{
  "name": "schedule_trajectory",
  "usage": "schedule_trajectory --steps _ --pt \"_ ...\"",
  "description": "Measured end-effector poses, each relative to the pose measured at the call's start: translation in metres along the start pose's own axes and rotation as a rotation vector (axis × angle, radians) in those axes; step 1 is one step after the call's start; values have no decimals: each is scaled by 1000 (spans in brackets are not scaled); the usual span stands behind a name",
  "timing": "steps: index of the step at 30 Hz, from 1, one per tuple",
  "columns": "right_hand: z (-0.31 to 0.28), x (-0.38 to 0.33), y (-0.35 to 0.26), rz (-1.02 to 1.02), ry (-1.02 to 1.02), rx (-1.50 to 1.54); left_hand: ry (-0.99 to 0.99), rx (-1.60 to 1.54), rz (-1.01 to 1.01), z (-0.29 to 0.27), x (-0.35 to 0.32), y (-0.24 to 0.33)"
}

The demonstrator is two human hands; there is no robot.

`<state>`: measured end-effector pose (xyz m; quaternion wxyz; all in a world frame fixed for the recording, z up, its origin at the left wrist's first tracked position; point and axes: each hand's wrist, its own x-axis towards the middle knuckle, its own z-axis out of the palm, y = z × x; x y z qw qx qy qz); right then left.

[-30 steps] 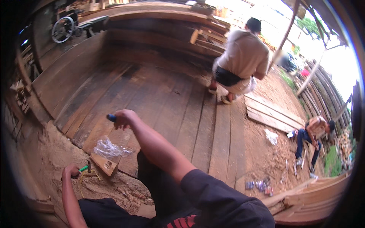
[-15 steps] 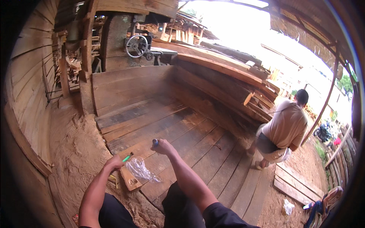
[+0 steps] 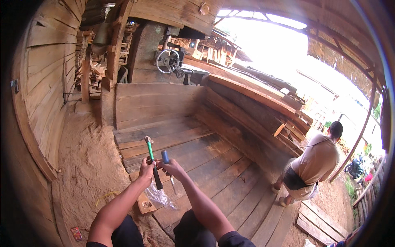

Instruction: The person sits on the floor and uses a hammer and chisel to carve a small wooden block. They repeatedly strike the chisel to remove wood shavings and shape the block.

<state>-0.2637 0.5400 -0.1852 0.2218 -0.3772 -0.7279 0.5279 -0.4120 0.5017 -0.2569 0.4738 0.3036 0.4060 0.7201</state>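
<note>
My left hand (image 3: 147, 169) is closed around a hammer (image 3: 150, 151) with a green shaft and a black grip; its head points up and away. Close beside it, almost touching, my right hand (image 3: 173, 168) grips a chisel (image 3: 165, 156) by its blue handle, the thin metal blade hanging down below my fingers. Beneath both hands lies a wooden block (image 3: 145, 205) with a hollow cut into its near end. Crumpled clear plastic (image 3: 159, 197) lies against the block's right side. My left forearm hides part of the block.
Plank flooring (image 3: 214, 164) stretches ahead, bounded by a low board wall (image 3: 160, 105). Stacked timber (image 3: 255, 94) runs along the right. A machine with a handwheel (image 3: 167, 61) stands beyond. One person (image 3: 314, 162) sits at the right, back turned. Sandy ground (image 3: 82, 156) lies left.
The hammer has come up from beside the block to stand nearly upright. Both hands are now close together, and the chisel's blade shows. The view has shifted, moving the surroundings rightward.
</note>
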Motion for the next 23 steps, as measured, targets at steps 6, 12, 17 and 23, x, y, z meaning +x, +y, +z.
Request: schedule_trajectory --steps 6,12,17,23 --pt "-3 -28 -33 -27 -23 45 -38 77 -79 28 -23 49" --pt "-11 -17 -31 13 247 -208 -145 811 417 10 -19 148" --pt "-58 -34 15 294 431 -488 39 115 1409 58 -174 304" --pt "-84 -32 80 519 468 -597 -190 -169 2139 78 -290 336"
